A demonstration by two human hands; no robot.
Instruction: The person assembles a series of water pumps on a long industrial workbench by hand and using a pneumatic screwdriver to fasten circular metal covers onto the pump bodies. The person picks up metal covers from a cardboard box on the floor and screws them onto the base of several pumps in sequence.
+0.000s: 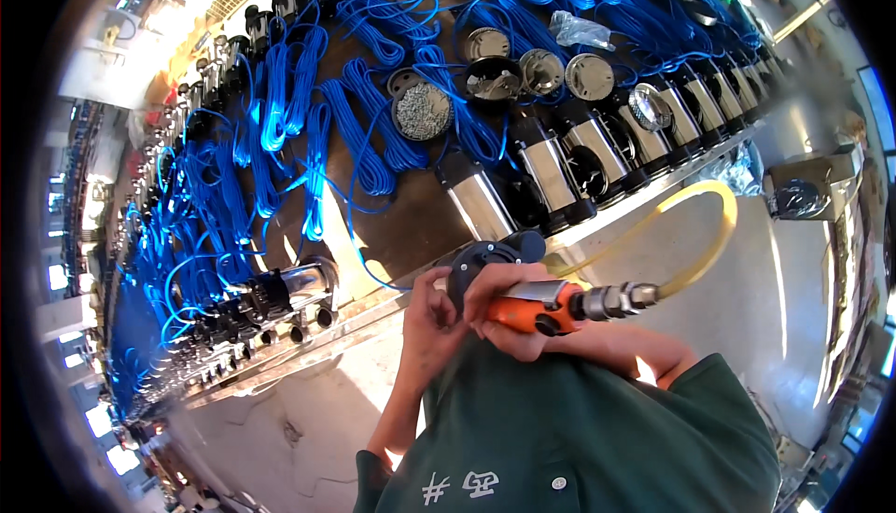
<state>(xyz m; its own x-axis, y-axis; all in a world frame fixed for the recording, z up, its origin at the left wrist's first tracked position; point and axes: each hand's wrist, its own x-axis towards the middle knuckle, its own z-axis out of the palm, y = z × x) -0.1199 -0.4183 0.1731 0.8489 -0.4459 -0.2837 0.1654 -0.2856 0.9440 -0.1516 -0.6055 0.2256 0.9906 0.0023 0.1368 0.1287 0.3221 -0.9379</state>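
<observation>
My right hand (509, 312) is wrapped round an orange air-powered driver (530, 313) with a silver fitting at its back end. A yellow hose (709, 233) loops up and away from that fitting. The tool's front end is hidden by my fingers, close to a black round pump cover (481, 259) with small screws, at the table's edge. Just left of that cover, my left hand (434, 317) has its fingers curled together at the rim; anything pinched in them is hidden. A blue cable (369, 268) runs from the table toward the cover.
Steel-bodied pumps (551, 172) stand in a row at the table's right edge, more (299, 284) at left. Coiled blue cables (359, 135) cover much of the brown table (411, 224). Behind are a bowl of small screws (423, 112), metal discs (590, 76) and a plastic bag (581, 31).
</observation>
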